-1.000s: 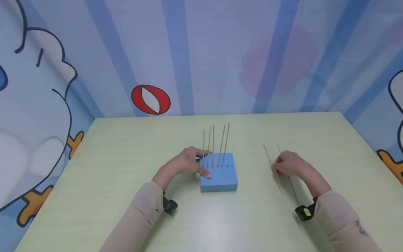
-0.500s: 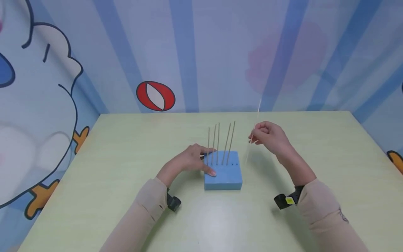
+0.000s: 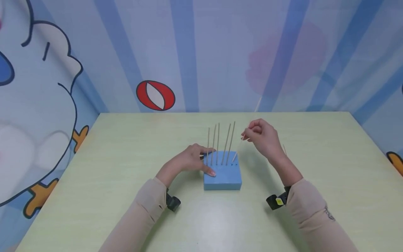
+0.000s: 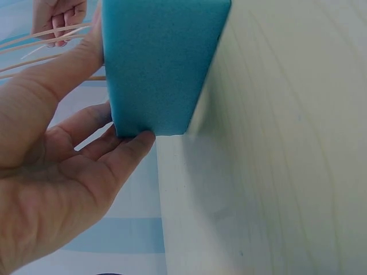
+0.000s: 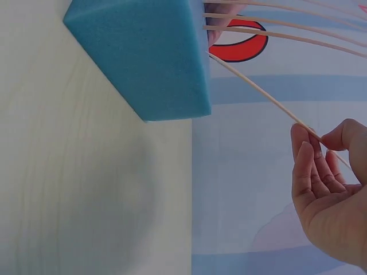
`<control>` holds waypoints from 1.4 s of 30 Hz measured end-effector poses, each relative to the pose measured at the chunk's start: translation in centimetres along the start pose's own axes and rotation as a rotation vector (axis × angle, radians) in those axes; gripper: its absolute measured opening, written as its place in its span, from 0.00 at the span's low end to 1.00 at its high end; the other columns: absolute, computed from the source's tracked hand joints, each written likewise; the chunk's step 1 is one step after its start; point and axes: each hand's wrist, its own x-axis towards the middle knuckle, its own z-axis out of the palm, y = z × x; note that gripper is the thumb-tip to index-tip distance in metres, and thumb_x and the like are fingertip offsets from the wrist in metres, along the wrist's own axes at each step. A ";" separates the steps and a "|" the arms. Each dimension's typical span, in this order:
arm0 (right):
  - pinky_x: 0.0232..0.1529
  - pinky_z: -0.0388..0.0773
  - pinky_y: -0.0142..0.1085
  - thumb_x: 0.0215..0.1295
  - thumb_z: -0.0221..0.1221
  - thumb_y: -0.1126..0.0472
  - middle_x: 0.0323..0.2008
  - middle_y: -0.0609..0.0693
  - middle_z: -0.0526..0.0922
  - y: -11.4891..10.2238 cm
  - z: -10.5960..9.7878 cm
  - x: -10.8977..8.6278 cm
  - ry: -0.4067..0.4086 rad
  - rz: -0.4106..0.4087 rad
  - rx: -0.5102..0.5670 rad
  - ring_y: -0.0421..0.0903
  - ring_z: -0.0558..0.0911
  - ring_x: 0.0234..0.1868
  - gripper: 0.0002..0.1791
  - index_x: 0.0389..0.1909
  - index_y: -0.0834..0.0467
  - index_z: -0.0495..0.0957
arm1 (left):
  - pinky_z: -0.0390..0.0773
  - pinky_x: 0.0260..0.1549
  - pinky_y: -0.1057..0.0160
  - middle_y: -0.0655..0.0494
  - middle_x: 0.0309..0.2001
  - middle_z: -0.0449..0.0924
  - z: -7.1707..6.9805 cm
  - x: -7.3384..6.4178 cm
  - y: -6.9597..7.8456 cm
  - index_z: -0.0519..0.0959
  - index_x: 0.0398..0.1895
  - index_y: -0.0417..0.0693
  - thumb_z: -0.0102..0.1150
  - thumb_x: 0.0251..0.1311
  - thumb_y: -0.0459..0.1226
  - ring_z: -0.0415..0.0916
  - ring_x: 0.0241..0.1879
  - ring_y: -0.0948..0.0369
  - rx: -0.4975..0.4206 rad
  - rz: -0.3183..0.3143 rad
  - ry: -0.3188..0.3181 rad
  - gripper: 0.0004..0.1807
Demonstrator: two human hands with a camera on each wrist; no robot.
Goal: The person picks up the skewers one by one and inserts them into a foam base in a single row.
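A blue foam block (image 3: 222,182) sits on the table with several thin wooden sticks (image 3: 231,140) standing in a row of holes. My left hand (image 3: 192,159) grips its left side, thumb on top and fingers against the back. To the right, my right hand (image 3: 264,138) pinches another wooden stick (image 5: 258,89) between thumb and fingertips. That stick leans, its lower end right at a hole near the right end of the row. One more hole (image 3: 236,164) shows to the right of it. In the left wrist view the block's body hides part of the fingers.
A loose stick (image 3: 284,149) lies on the table, mostly hidden behind the right forearm. The pale wooden table (image 3: 151,136) meets a printed blue-striped backdrop (image 3: 217,70) at its far edge.
My right hand picked up a stick from the table at right, lifted it and carried it left to the block's top. The left hand stays on the block.
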 end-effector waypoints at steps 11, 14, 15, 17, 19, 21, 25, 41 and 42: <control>0.41 0.76 0.37 0.66 0.56 0.58 0.37 0.52 0.84 -0.4 0.1 -0.7 -0.089 -0.147 -0.086 0.43 0.83 0.37 0.09 0.41 0.59 0.71 | 0.67 0.58 0.58 0.52 0.69 0.60 0.2 0.2 -0.3 0.66 0.67 0.55 0.77 0.36 0.45 0.60 0.66 0.57 -0.028 0.007 0.002 0.48; 0.40 0.76 0.39 0.64 0.59 0.57 0.35 0.50 0.84 -0.5 -0.5 -1.2 -0.131 -0.226 -0.157 0.43 0.83 0.37 0.09 0.39 0.57 0.74 | 0.67 0.57 0.58 0.52 0.68 0.61 0.4 0.2 -0.3 0.66 0.66 0.55 0.77 0.36 0.45 0.61 0.65 0.56 -0.042 0.025 -0.002 0.48; 0.39 0.76 0.39 0.62 0.60 0.57 0.34 0.49 0.84 -0.5 -0.7 -1.4 -0.141 -0.251 -0.187 0.42 0.82 0.36 0.08 0.38 0.56 0.75 | 0.68 0.57 0.58 0.52 0.68 0.61 0.4 0.2 -0.2 0.67 0.66 0.54 0.77 0.36 0.45 0.61 0.65 0.56 -0.048 0.031 -0.002 0.48; 0.37 0.76 0.39 0.61 0.61 0.58 0.33 0.47 0.84 -0.4 -1.1 -1.7 -0.171 -0.289 -0.230 0.42 0.82 0.35 0.07 0.37 0.55 0.76 | 0.68 0.57 0.59 0.52 0.68 0.62 0.5 0.1 -0.1 0.67 0.66 0.54 0.77 0.36 0.45 0.62 0.64 0.57 -0.052 0.033 -0.004 0.48; 0.36 0.77 0.37 0.60 0.62 0.60 0.33 0.46 0.85 -0.2 -1.2 -2.0 -0.202 -0.331 -0.256 0.41 0.81 0.34 0.06 0.36 0.55 0.77 | 0.68 0.56 0.59 0.52 0.67 0.62 0.6 0.0 0.1 0.66 0.66 0.53 0.77 0.36 0.44 0.63 0.63 0.57 -0.051 0.030 -0.004 0.48; 0.36 0.77 0.36 0.59 0.62 0.62 0.32 0.45 0.85 0.0 -1.2 -2.2 -0.228 -0.375 -0.278 0.41 0.81 0.34 0.05 0.36 0.55 0.78 | 0.68 0.56 0.59 0.52 0.67 0.62 0.6 -0.1 0.2 0.66 0.66 0.53 0.77 0.36 0.44 0.63 0.63 0.58 -0.048 0.024 -0.002 0.48; 0.36 0.77 0.36 0.59 0.63 0.63 0.31 0.45 0.85 0.4 -1.0 -2.3 -0.249 -0.435 -0.286 0.40 0.82 0.33 0.04 0.34 0.55 0.78 | 0.69 0.55 0.60 0.52 0.67 0.63 0.6 0.0 0.2 0.66 0.67 0.54 0.77 0.36 0.45 0.64 0.62 0.59 -0.037 0.013 0.007 0.48; 0.38 0.78 0.35 0.60 0.62 0.61 0.31 0.45 0.84 0.3 -0.1 -2.2 -0.279 -0.393 -0.277 0.40 0.82 0.34 0.03 0.33 0.55 0.78 | 0.69 0.55 0.59 0.52 0.67 0.64 0.1 0.0 0.0 0.65 0.67 0.53 0.77 0.38 0.46 0.65 0.61 0.59 -0.009 0.013 0.004 0.48; 0.38 0.78 0.36 0.60 0.62 0.61 0.31 0.46 0.84 0.2 -0.1 -2.2 -0.294 -0.383 -0.274 0.40 0.82 0.34 0.03 0.33 0.56 0.78 | 0.69 0.55 0.59 0.52 0.67 0.64 0.0 0.0 0.0 0.65 0.67 0.53 0.76 0.38 0.46 0.65 0.61 0.59 -0.002 0.013 0.004 0.48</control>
